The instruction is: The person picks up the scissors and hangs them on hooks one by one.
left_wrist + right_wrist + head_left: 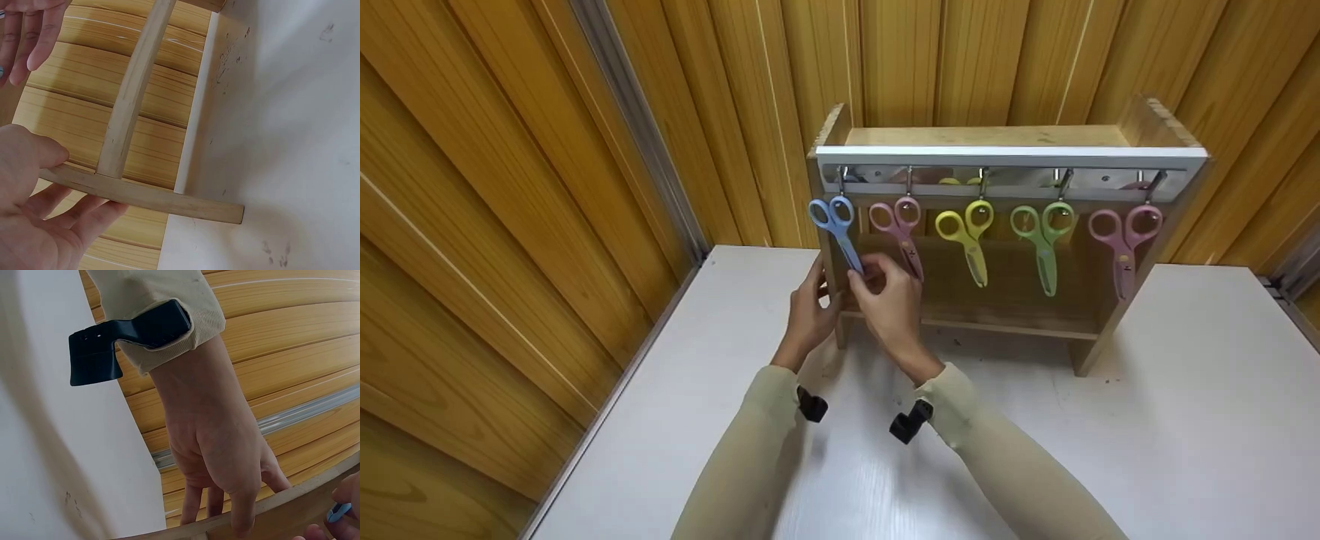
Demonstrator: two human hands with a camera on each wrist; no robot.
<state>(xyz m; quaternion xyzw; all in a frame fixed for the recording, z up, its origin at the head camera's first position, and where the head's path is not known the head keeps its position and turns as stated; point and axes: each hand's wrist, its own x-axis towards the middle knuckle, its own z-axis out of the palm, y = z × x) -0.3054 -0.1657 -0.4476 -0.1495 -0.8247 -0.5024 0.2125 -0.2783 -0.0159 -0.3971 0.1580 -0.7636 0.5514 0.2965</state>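
Note:
A pair of blue scissors point(846, 244) hangs by one handle loop from the leftmost hook of a wooden rack point(1012, 322). My right hand point(894, 304) pinches the lower end of these scissors between thumb and fingers; in the right wrist view the blue tip point(338, 512) shows at the fingers. Further left, my left hand point(810, 319) grips the rack's left side board point(169, 202), thumb on one face and fingers on the other. Beside the right hand hang pink scissors point(901, 221), partly covered by it at the tip.
Yellow scissors point(971, 244), green scissors point(1044, 247) and another pink pair point(1125, 247) hang from hooks further right. A metal strip point(945, 178) carries the hooks. The rack stands on a white table point(1200, 390) against wood-panelled walls point(975, 60).

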